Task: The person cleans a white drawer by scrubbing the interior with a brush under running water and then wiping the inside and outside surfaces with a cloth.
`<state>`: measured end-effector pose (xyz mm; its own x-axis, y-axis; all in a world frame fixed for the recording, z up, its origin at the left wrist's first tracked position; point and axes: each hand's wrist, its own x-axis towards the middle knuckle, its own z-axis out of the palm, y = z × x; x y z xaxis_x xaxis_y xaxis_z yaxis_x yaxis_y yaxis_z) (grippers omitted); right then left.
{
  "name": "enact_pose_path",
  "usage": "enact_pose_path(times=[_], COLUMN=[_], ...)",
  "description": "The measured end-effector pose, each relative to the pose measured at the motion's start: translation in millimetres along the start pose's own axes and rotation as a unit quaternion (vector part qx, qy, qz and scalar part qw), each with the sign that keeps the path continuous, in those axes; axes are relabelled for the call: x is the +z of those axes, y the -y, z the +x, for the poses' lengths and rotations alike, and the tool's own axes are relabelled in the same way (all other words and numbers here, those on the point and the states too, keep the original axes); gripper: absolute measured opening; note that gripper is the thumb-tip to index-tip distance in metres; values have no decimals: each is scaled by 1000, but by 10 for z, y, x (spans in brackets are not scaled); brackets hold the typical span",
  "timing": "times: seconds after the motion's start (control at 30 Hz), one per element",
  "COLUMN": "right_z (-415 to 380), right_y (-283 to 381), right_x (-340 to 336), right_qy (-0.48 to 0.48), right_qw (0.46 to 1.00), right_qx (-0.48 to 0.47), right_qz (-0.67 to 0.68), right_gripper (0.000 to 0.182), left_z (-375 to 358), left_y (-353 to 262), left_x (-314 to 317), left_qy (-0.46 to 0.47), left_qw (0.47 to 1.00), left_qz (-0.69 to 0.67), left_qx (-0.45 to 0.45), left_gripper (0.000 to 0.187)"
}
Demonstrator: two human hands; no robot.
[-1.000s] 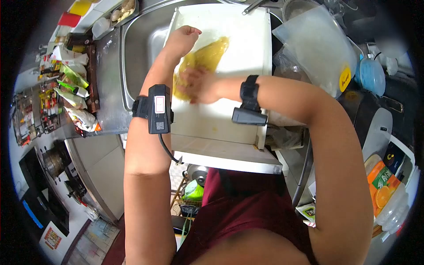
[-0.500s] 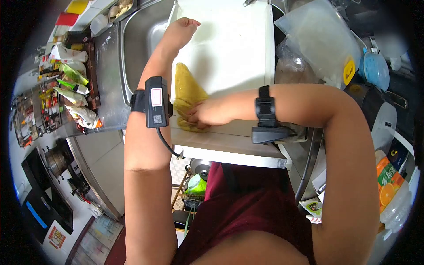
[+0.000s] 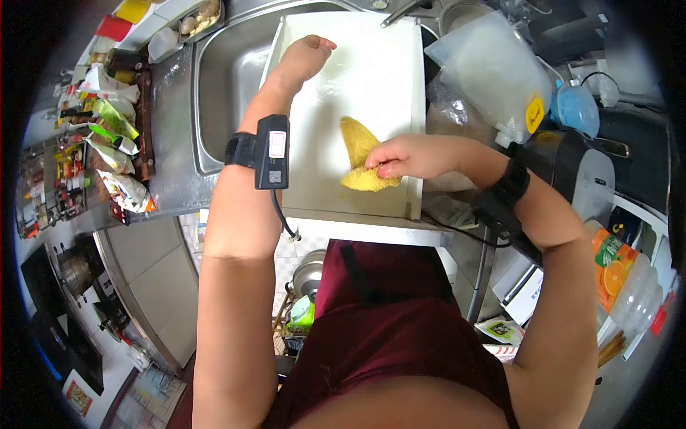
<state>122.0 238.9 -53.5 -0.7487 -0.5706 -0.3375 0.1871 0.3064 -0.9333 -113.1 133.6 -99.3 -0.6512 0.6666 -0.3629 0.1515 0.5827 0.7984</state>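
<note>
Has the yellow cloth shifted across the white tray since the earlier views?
Yes. Judged against the white tray, the yellow cloth has gone from beside its left wall to nearer its right wall, gripped by the right hand.

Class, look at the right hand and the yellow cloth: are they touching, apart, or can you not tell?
Touching. The head view shows the right hand with its fingertips closed on the cloth, gripping its folds.

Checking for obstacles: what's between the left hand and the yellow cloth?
Between the left hand and yellow cloth, the head view shows only bare, wet-looking white panel.
</note>
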Motion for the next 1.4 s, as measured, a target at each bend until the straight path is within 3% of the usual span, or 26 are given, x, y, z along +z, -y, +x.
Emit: enact_pose_path(times=[0.07, 0.27, 0.37, 0.4, 0.5, 0.53, 0.6, 0.73, 1.03, 1.17, 1.23, 1.4], right_z=[-166, -494, -697, -752, -960, -1006, -995, -894, -318, 169, 326, 242], right_y=[234, 515, 546, 486, 556, 667, 778, 979, 1021, 1076, 1189, 1094], right_x=[-16, 230, 315, 349, 416, 473, 535, 618, 711, 688, 692, 722], right_qy=[-41, -66, -46, -69, -99, -131, -134, -150, -190, -163, -146, -152], right_qw=[997, 995, 999, 996, 994, 985, 987, 975, 952, 962, 967, 969], right_qx=[42, 31, -18, -61, 39, 72, 74, 41, -26, -7, 43, 24], right_qz=[51, 64, -21, 8, 18, 91, 44, -159, -239, -218, -206, -194], right_gripper=[29, 28, 23, 21, 26, 29, 27, 24, 27, 29, 27, 26], left_z=[-13, -324, -571, -681, -975, -1076, -1298, -1674, -2022, -2116, -2124, -2258], left_y=[-88, -402, -530, -570, -548, -514, -425, -163, 228, 200, 217, 198], left_x=[27, 34, -104, -174, -368, -434, -556, -767, -718, -604, -565, -543], left_qy=[18, 27, 18, 16, 12, 11, 24, 20, -2, 17, -12, -97], left_qw=[999, 996, 995, 995, 991, 989, 990, 991, 986, 989, 980, 966], left_qz=[-26, -32, -15, -4, 26, 36, 45, 69, 70, 80, 117, 177], left_qx=[13, 73, 98, 103, 130, 140, 132, 114, 149, 124, 160, 164], left_gripper=[21, 21, 21, 21, 22, 22, 22, 22, 23, 21, 21, 21])
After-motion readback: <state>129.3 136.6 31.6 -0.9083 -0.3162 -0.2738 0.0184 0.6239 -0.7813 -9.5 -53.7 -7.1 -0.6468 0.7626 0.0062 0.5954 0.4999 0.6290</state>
